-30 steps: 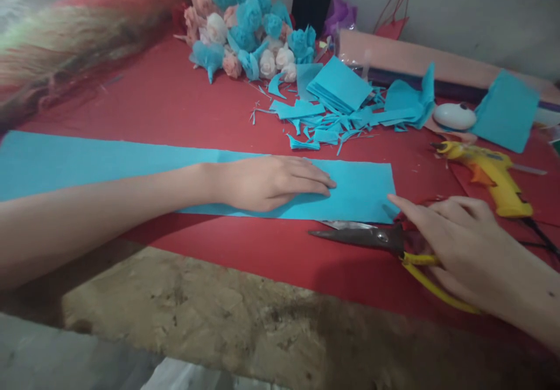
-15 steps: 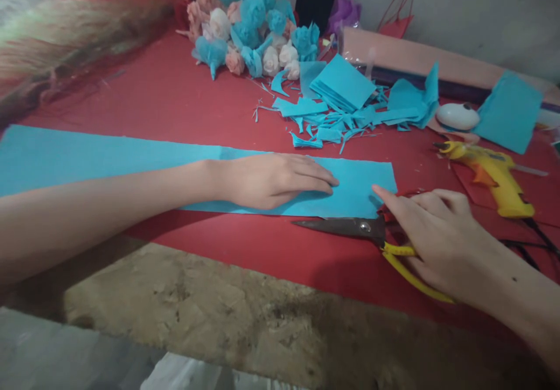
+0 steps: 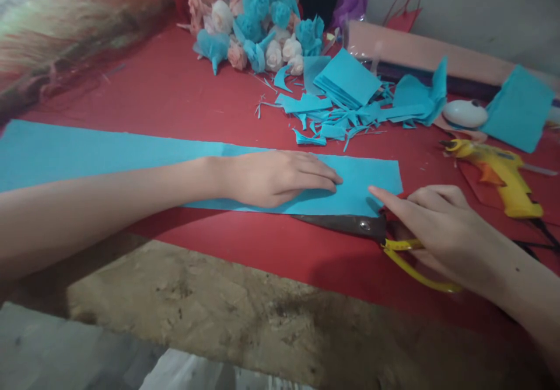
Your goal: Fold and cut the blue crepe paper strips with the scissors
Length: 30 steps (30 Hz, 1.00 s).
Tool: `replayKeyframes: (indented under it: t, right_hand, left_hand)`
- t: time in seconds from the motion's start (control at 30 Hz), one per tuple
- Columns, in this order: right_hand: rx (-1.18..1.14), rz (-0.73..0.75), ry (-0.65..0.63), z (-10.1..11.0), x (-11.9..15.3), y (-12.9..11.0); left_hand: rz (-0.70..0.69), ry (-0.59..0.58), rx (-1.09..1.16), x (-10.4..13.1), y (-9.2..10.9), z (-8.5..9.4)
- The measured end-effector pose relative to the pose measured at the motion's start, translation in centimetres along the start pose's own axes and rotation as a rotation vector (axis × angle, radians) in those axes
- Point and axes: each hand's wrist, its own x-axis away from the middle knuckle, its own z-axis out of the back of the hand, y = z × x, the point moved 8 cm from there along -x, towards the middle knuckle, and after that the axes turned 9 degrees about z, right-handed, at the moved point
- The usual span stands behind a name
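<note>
A long strip of light blue paper point(image 3: 109, 152) lies across the red surface. My left hand point(image 3: 280, 178) rests flat on it, fingers stretched to the right. Beside the strip's right end, my right hand point(image 3: 455, 232) grips a pair of scissors point(image 3: 350, 224) with yellow handles, its index finger pointing out over the paper. The dark blades lie along the strip's near edge, their upper side partly under the paper. How far the blades are apart is hidden, and the fingers inside the handles show only in part.
Cut blue squares point(image 3: 347, 77) and scraps lie behind the strip. At the back are blue, pink and white paper flowers point(image 3: 256, 22). A yellow glue gun point(image 3: 503, 174) and a white oval object point(image 3: 464, 114) are at right. Bare board point(image 3: 196, 296) shows along the near edge.
The scissors have shifted slightly toward the paper, so their blades are now partly covered by its near edge. The right index finger has moved a little left. My left hand stays on the strip.
</note>
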Motion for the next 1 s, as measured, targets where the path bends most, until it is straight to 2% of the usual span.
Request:
replayKeyframes:
  t: [0.1, 0.2, 0.37, 0.53, 0.77, 1.0]
  right_hand:
    - [0.006, 0.026, 0.025, 0.6, 0.0, -0.5]
    - [0.064, 0.028, -0.002, 0.5, 0.1, -0.9]
    - [0.162, -0.068, -0.054, 0.2, 0.7, -1.0]
    - [0.212, -0.085, -0.055, 0.2, 0.8, -1.1]
    - [0.189, -0.040, -0.013, 0.2, -0.6, -1.4]
    - [0.172, -0.008, -0.058, -0.1, -2.2, -1.7]
  left_hand:
    - [-0.018, 0.001, -0.014, 0.0, 0.1, 0.0]
    - [-0.005, 0.000, -0.002, 0.0, 0.0, 0.0]
    - [0.005, -0.002, 0.007, 0.0, -0.1, 0.0]
    - [-0.014, -0.001, -0.009, 0.0, 0.2, 0.1]
    - [-0.010, -0.002, 0.002, 0.0, 0.0, 0.0]
    - [-0.005, 0.018, 0.007, -0.1, 0.1, 0.1]
